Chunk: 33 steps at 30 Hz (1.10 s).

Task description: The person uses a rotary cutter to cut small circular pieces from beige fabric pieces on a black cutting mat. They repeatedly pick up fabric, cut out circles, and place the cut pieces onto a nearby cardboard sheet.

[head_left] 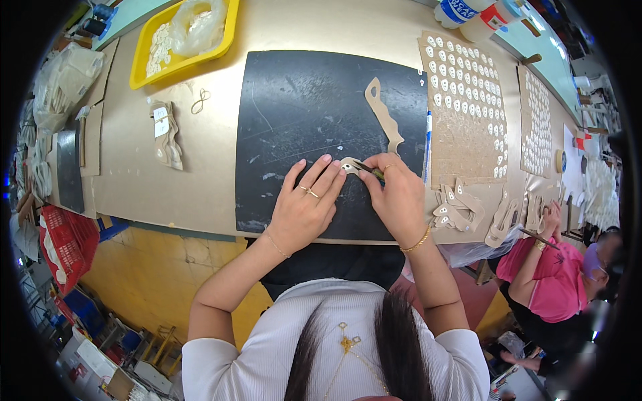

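Observation:
On a black cutting mat (301,93), my left hand (302,206) lies with fingers stretched and slightly apart. Its fingertips press the end of a small tan cutout piece (350,160), which carries a white patch with dark spots. My right hand (401,197) pinches a slim, dark, pointed tool (362,166). The tool's tip meets the tan piece beside my left fingertips; its exact kind is too small to make out. Just beyond my right hand lies a wavy tan strip (382,115) with a slot at its far end. A tiny white bit (340,148) rests on the mat near my fingers.
A yellow tray (137,70) with white pieces and a plastic bag stands far left. Nearer is a tied bundle of tan cutouts (170,144). At right, a brown sheet (461,147) bears rows of white ovals, with loose cutouts (458,207) below. A co-worker in pink (552,277) sits at right.

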Tool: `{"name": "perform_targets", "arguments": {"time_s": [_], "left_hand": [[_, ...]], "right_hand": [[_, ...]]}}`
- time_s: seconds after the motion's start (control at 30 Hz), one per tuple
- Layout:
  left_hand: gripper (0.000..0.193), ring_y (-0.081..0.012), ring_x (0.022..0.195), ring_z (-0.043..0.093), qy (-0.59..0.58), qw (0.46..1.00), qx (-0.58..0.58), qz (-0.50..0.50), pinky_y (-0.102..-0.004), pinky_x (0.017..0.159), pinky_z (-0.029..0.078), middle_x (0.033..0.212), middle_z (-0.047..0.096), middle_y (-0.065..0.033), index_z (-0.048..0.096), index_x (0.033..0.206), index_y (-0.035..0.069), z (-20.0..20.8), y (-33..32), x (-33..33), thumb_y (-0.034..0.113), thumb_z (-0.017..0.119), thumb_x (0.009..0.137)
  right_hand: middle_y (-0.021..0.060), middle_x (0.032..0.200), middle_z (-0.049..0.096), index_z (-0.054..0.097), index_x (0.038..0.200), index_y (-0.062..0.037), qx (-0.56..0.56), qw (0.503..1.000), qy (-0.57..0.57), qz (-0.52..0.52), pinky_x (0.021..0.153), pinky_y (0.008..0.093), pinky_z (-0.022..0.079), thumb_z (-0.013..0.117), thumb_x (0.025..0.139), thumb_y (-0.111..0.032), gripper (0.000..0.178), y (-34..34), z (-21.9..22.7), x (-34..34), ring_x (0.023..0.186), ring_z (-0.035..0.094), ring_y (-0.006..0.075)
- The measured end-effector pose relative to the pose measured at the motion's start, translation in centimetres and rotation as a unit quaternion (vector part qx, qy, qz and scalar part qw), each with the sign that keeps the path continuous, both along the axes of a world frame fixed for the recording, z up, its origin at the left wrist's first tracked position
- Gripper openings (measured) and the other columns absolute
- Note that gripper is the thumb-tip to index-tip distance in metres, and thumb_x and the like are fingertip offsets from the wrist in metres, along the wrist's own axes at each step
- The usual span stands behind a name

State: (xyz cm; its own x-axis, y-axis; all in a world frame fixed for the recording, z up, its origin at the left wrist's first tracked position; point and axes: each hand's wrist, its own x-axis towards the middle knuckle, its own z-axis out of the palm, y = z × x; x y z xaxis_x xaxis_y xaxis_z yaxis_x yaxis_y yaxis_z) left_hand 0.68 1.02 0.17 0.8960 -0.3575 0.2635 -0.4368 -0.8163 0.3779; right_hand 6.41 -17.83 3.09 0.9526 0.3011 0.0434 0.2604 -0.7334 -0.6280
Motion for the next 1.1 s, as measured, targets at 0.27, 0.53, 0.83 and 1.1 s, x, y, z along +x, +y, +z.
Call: {"name": "perform_targets", "arguments": {"time_s": [0.27,0.53,0.83,1.1], "left_hand": [[0.051,-0.0274,0.136,0.051,0.002,1.0,-0.003,0.001,-0.0505,0.113,0.035,0.138,0.059,-0.0102,0.064,0.131,0.003,-0.1,0.1,0.0,0.004,0.066,0.079],[0.051,-0.0269,0.135,0.051,-0.011,1.0,0.018,-0.007,-0.0504,0.112,0.037,0.137,0.058,-0.0104,0.064,0.128,0.002,-0.1,0.3,-0.2,0.009,0.068,0.078],[0.055,-0.0277,0.136,0.05,-0.011,1.0,0.01,-0.005,-0.0501,0.113,0.036,0.138,0.059,-0.0102,0.062,0.131,0.003,0.1,-0.5,0.3,0.006,0.069,0.076],[0.042,-0.0328,0.119,0.059,-0.094,0.995,0.017,0.013,-0.0499,0.096,0.047,0.121,0.063,-0.0167,0.062,0.123,0.004,0.1,-0.9,0.5,0.016,0.062,0.083]], "right_hand": [[0.0075,0.089,0.068,0.065,0.094,-0.0074,0.005,1.0,0.028,0.001,0.068,0.041,0.051,0.074,0.086,-0.015,0.014,-0.1,0.0,0.4,0.076,0.067,0.0318],[0.0111,0.088,0.069,0.07,0.092,-0.0032,-0.054,0.995,0.08,0.012,0.069,0.0373,0.052,0.077,0.083,-0.012,0.014,0.2,0.8,1.2,0.078,0.068,0.0293],[0.0104,0.09,0.07,0.07,0.092,-0.0045,0.021,0.996,0.079,0.024,0.069,0.0414,0.051,0.074,0.085,-0.014,0.013,-1.3,0.5,1.8,0.078,0.068,0.0328],[0.0146,0.096,0.068,0.066,0.101,0.0014,0.112,0.989,0.095,-0.001,0.082,0.036,0.052,0.075,0.086,-0.009,0.021,-2.3,-0.7,1.4,0.089,0.067,0.0288]]}}
